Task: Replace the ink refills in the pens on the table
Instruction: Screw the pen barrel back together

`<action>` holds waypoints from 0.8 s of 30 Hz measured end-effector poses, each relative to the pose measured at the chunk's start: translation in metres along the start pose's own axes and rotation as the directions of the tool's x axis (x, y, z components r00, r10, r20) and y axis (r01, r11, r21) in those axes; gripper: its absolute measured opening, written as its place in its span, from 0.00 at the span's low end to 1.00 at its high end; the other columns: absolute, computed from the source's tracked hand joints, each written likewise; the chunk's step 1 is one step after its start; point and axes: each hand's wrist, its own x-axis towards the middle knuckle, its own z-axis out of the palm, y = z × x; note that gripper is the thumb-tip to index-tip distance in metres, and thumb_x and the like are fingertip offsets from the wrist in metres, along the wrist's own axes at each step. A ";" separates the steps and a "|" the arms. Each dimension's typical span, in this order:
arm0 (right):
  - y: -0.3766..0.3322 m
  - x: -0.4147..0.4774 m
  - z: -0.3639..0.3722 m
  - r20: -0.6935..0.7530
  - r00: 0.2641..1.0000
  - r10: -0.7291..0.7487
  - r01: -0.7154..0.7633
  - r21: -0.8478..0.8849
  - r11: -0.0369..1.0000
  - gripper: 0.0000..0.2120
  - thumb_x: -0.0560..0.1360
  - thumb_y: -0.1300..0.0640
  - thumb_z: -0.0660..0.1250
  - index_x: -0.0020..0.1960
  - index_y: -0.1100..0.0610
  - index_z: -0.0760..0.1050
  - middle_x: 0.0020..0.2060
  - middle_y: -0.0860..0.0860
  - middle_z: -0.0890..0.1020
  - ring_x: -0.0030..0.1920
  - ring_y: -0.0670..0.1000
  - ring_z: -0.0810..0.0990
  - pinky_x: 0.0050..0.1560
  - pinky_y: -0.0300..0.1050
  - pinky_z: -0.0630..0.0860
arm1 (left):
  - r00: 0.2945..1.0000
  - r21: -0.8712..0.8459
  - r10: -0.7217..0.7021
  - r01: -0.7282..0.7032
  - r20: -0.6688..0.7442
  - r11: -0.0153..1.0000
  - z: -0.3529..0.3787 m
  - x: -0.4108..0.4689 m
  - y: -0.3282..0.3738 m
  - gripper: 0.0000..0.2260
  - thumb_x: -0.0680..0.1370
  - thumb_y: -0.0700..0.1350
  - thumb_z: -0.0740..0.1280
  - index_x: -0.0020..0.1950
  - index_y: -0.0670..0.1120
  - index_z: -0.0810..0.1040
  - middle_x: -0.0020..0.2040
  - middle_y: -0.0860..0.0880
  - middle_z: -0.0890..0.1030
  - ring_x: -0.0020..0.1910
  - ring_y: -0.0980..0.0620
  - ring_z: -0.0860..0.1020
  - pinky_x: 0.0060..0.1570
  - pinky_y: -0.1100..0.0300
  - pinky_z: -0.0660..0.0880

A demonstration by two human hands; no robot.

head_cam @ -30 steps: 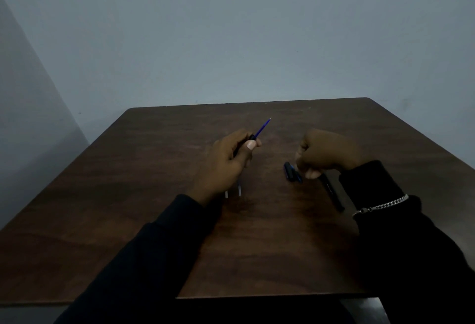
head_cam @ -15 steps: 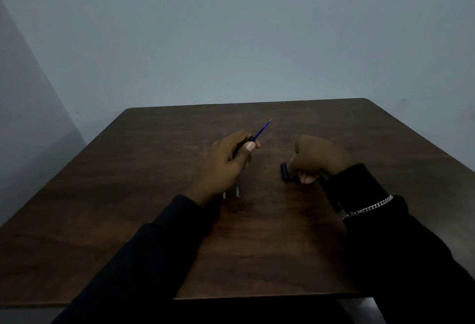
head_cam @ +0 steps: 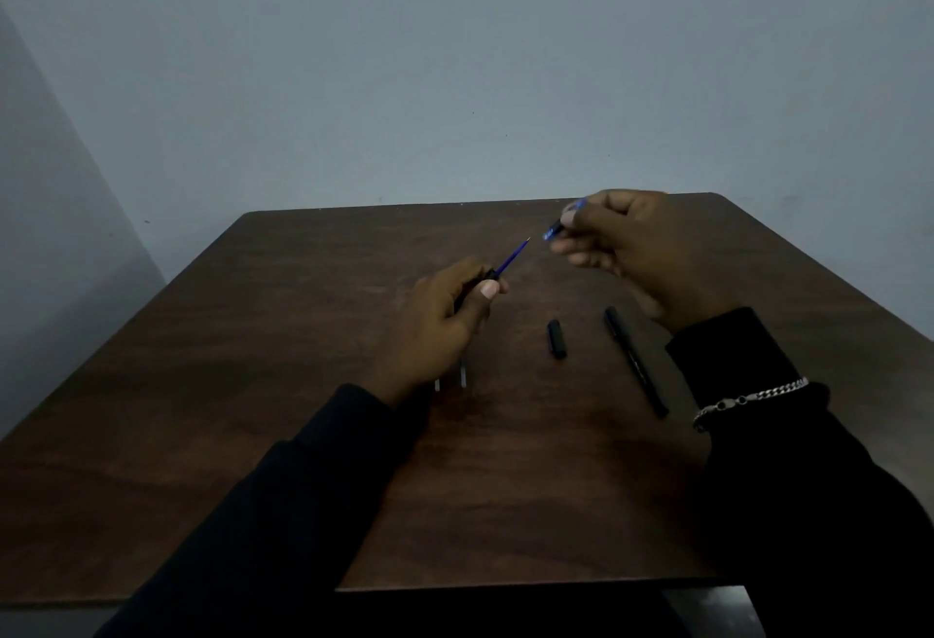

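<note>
My left hand [head_cam: 439, 324] grips a black pen barrel with a blue refill [head_cam: 513, 258] sticking out of it, tip pointing up and right. My right hand [head_cam: 642, 253] is raised above the table and pinches a small blue pen piece [head_cam: 558, 227] a short way from the refill's tip. On the dark wooden table [head_cam: 303, 435] lie a short black cap [head_cam: 556, 339] and a whole black pen [head_cam: 637, 362], both below my right hand. The ends of two thin pale refills [head_cam: 462, 377] show under my left wrist.
The table's far edge meets a plain grey wall [head_cam: 455, 56]. A silver chain bracelet [head_cam: 748, 400] sits on my right wrist over a black sleeve. The table's front edge runs just below my forearms.
My right hand has lifted off the table with the small blue piece and moved up toward the refill tip. The cap and black pen it covered are now exposed. My left hand has barely moved.
</note>
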 end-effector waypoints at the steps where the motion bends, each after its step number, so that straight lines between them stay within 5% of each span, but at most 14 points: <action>1: -0.002 -0.001 0.000 0.007 0.999 -0.034 0.034 0.063 0.997 0.04 0.79 0.63 0.68 0.47 0.63 0.80 0.44 0.61 0.87 0.41 0.53 0.86 0.39 0.40 0.81 | 1.000 0.017 0.004 -0.004 0.007 1.000 0.000 0.000 0.000 0.10 0.86 0.46 0.62 0.53 0.45 0.82 0.35 0.54 0.77 0.35 0.57 0.76 0.38 0.58 0.73; 11: -0.002 -0.003 0.005 0.056 0.989 -0.134 0.132 0.038 0.990 0.04 0.79 0.65 0.68 0.50 0.66 0.81 0.41 0.60 0.87 0.43 0.56 0.87 0.40 0.41 0.82 | 1.000 0.037 0.015 -0.015 0.010 0.999 -0.001 0.002 -0.001 0.09 0.86 0.42 0.62 0.54 0.44 0.82 0.36 0.53 0.78 0.35 0.59 0.77 0.37 0.64 0.72; 16: -0.001 -0.003 0.007 0.091 0.987 -0.132 0.131 0.016 0.991 0.04 0.79 0.65 0.68 0.49 0.65 0.81 0.40 0.59 0.87 0.42 0.55 0.87 0.40 0.40 0.82 | 1.000 0.055 0.013 -0.014 0.020 0.998 -0.001 0.001 -0.001 0.10 0.85 0.48 0.61 0.54 0.46 0.81 0.36 0.55 0.77 0.36 0.56 0.77 0.39 0.52 0.76; 24: 0.003 -0.004 0.013 0.173 0.978 -0.119 0.127 -0.036 0.991 0.04 0.78 0.67 0.69 0.52 0.67 0.80 0.40 0.59 0.86 0.43 0.56 0.87 0.41 0.41 0.83 | 0.999 0.093 -0.009 0.005 0.046 0.996 -0.002 0.000 0.002 0.09 0.87 0.45 0.61 0.55 0.47 0.81 0.38 0.51 0.79 0.38 0.51 0.79 0.40 0.50 0.76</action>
